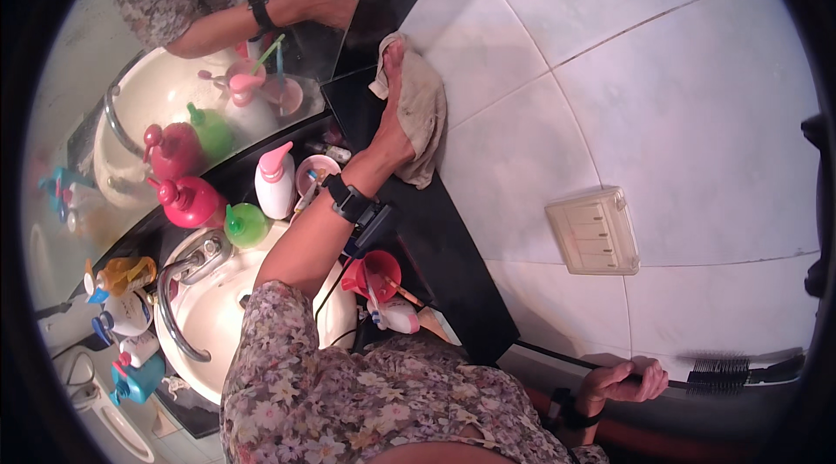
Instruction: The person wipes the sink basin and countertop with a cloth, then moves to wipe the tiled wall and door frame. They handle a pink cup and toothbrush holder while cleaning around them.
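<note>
My left hand point(394, 72) holds a beige cloth point(421, 111) against the black ledge point(428, 229) where it meets the tiled wall, beyond the washbasin. Part of the hand is hidden by the cloth. A black strap with a small device is around that wrist. At the lower right, my right hand point(630, 380) has its fingers curled around a thin dark edge beside the wall; a dark strap is on this wrist too. Below my left forearm lies the cream washbasin point(215, 314) with a curved chrome tap point(171, 307).
Around the basin stand a red pump bottle point(196, 201), a green one point(246, 226), a white one with pink pump point(275, 186), a pink cup point(318, 170), a red cup point(382, 268) and several bottles. A mirror point(72, 118) is behind. A switch plate point(591, 232) and black hairbrush point(718, 377) are rightward.
</note>
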Demonstrator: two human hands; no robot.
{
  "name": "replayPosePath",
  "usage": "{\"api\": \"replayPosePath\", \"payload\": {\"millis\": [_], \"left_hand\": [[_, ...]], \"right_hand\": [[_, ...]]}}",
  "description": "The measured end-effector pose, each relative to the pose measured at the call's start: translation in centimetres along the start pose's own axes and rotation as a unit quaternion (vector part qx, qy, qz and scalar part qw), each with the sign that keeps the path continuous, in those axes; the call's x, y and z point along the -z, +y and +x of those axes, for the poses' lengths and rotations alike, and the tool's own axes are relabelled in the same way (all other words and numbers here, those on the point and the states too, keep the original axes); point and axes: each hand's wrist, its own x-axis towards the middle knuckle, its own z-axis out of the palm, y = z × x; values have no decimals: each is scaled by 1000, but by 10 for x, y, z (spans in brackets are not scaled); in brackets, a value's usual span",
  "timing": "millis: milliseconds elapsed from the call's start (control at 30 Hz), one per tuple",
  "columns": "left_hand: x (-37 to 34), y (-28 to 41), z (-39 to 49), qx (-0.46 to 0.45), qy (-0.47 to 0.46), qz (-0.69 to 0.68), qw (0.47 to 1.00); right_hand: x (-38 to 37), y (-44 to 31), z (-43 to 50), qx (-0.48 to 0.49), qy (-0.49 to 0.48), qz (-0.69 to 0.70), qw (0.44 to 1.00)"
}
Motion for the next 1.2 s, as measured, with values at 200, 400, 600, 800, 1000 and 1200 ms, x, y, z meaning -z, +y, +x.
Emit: {"api": "replayPosePath", "payload": {"millis": [200, 400, 600, 800, 1000, 1200], "left_hand": [[19, -15, -3, 13, -94, -103, 990], [22, -36, 7, 17, -186, -261, 947], [24, -66, 28, 6, -318, -437, 841], [32, -110, 69, -32, -451, -542, 708], [43, -132, 76, -4, -296, -579, 760], [29, -79, 38, 148, -255, -639, 711]], "right_hand": [[0, -2, 2, 4, -21, -32, 999], [0, -4, 3, 3, -19, -35, 999], [0, -2, 3, 2, -21, -38, 999], [0, -3, 3, -6, -15, -26, 1000], [1, -5, 6, -3, -26, -20, 999], [5, -8, 8, -17, -59, 0, 998]]}}
